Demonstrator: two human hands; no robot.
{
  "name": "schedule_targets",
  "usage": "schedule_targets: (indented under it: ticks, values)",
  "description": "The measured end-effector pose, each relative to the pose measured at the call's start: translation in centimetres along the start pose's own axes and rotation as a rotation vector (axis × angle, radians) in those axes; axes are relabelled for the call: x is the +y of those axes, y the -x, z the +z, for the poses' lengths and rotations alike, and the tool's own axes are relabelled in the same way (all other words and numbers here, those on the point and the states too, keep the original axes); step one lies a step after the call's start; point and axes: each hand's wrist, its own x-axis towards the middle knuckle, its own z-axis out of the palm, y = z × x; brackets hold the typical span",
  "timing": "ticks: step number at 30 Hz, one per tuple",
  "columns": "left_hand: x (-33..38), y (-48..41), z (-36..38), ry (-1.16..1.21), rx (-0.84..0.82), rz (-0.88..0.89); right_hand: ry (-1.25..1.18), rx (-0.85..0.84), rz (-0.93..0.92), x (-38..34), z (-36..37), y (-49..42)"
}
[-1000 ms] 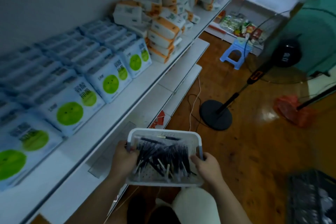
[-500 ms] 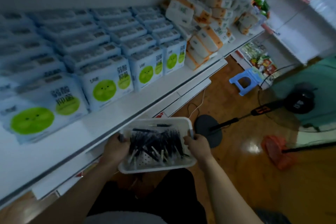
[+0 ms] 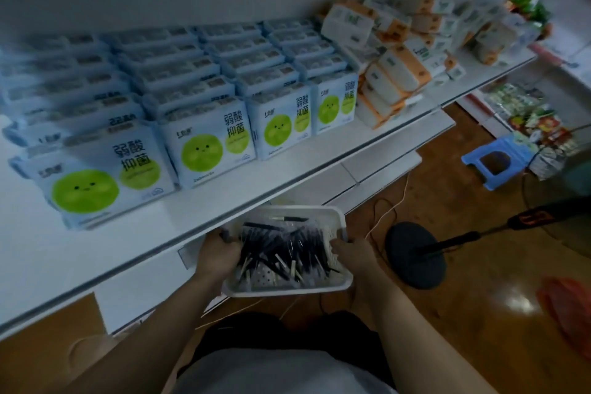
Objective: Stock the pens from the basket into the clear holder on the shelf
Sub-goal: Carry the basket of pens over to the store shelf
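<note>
**A:** What do you see in the containers, starting from the left?

**B:** I see 1 white perforated basket (image 3: 287, 289), held level just below the front edge of the shelf (image 3: 96, 253). My left hand (image 3: 217, 253) is clamped on its left rim, fingers curled over the edge. My right hand (image 3: 350, 254) is clamped on the right rim the same way. A heap of dark pens (image 3: 281, 246) lies crisscrossed inside, and 1 pen lies apart along the far wall.

**A:** What differs from 1 second ago?

**B:** Both grips are unchanged. The basket now sits closer to the shelf edge, and my view has swung left, so the packs face me squarely.

**A:** And the room?

**B:** Rows of blue-white packs (image 3: 198, 150) with green faces fill the left of the white shelf. Orange-and-white packs (image 3: 393, 70) are piled to their right. On the wooden floor (image 3: 463, 313) there is a blue stool (image 3: 492, 157), a black fan base (image 3: 415, 254) just right of the basket, and a red bag (image 3: 569, 307) at the far right.
</note>
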Motion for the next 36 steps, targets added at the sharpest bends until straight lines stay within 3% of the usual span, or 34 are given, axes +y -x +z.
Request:
schedule_targets:
  ticks: [7,14,21,25,30,36]
  values:
    - [0.5,1.0,5.9,0.065,0.147,-0.047,-0.071,-0.166,-0.062,1.6,-3.6,-5.5]
    - [0.5,4.0,15.9,0.118,0.303,-0.206,-0.09,-0.392,-0.188,7.1,-9.7,-12.6]
    - [0.6,7.4,23.3,0.217,0.365,-0.252,0.012,-0.467,-0.181,12.0,-12.6,-17.7]
    - [-2.2,6.5,23.8,0.22,0.405,-0.298,0.056,-0.479,-0.198,13.4,-9.9,-18.8]
    - [-8.9,1.3,22.3,0.23,0.391,-0.312,0.095,-0.444,-0.192,15.3,-0.7,-21.0]
    - [-22.8,-6.5,18.9,0.239,0.399,-0.316,0.182,-0.447,-0.291,18.2,12.5,-23.2]
